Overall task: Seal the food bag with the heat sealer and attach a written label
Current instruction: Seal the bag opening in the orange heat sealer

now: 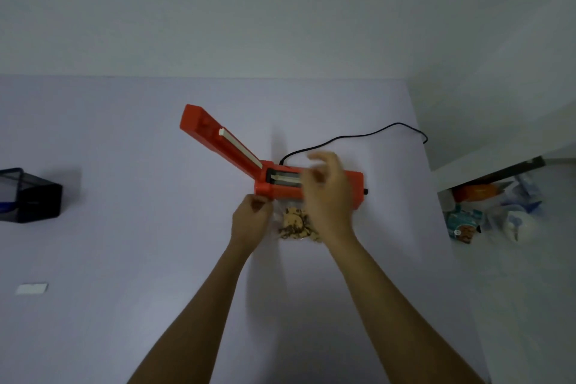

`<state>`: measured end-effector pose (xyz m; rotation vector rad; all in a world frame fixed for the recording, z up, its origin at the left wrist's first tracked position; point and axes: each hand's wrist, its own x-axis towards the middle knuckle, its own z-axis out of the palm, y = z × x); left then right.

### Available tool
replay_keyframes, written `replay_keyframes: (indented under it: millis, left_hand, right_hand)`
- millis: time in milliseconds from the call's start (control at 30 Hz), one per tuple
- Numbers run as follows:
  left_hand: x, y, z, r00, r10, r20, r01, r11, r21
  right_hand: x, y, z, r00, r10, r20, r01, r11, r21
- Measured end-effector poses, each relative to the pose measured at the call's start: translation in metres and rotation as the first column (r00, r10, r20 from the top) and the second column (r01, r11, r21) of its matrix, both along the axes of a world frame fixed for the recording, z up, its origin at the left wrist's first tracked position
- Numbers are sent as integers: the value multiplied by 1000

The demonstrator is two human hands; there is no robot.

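An orange heat sealer (280, 188) lies in the middle of the pale table, its arm (218, 140) raised up and to the left. In front of it rests a clear food bag (296, 223) with cookies inside, its mouth toward the sealer's bar. My left hand (251, 220) pinches the bag's left top corner. My right hand (327, 193) hovers over the sealer's base and the bag's right side, fingers spread and blurred; whether it touches the bag is hidden. A small white label (32, 288) lies flat at the far left.
A black cord (358, 137) runs from the sealer toward the table's right edge. A dark mesh holder (29, 195) stands at the left edge. Off the table to the right, packets and bags (495, 215) sit on a lower surface.
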<state>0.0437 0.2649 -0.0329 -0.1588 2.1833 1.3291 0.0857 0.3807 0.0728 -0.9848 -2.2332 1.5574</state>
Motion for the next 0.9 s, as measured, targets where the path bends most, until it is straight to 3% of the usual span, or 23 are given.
replay_keyframes:
  millis: [67,100,167,233,300,400,900]
  left_hand:
    - [-8,-12,-3,995,34,-91,-36,999,-24]
    - [-15,-16,-3,993,50,-110,-50,999,1]
    - [-27,-23,-2,990,7,-139,4,997,81]
    - [-42,-26,0,966,-166,-198,190,975,112]
    - [-56,-24,2,911,-347,-221,373,924,87]
    - [-69,-18,8,858,-477,-192,498,864,76]
    - [-91,-17,6,830,-510,-227,538,839,83]
  right_hand:
    - [28,25,-29,946,-270,181,289,953,-94]
    - [40,35,-42,904,-321,283,372,916,-148]
    - [55,48,-63,852,-276,445,423,863,-275]
    - [59,51,-74,840,-160,518,393,837,-380]
    - [57,49,-80,860,-84,503,341,827,-447]
    - [51,46,-80,907,-37,419,252,845,-472]
    - [45,40,-76,956,-89,279,161,956,-247]
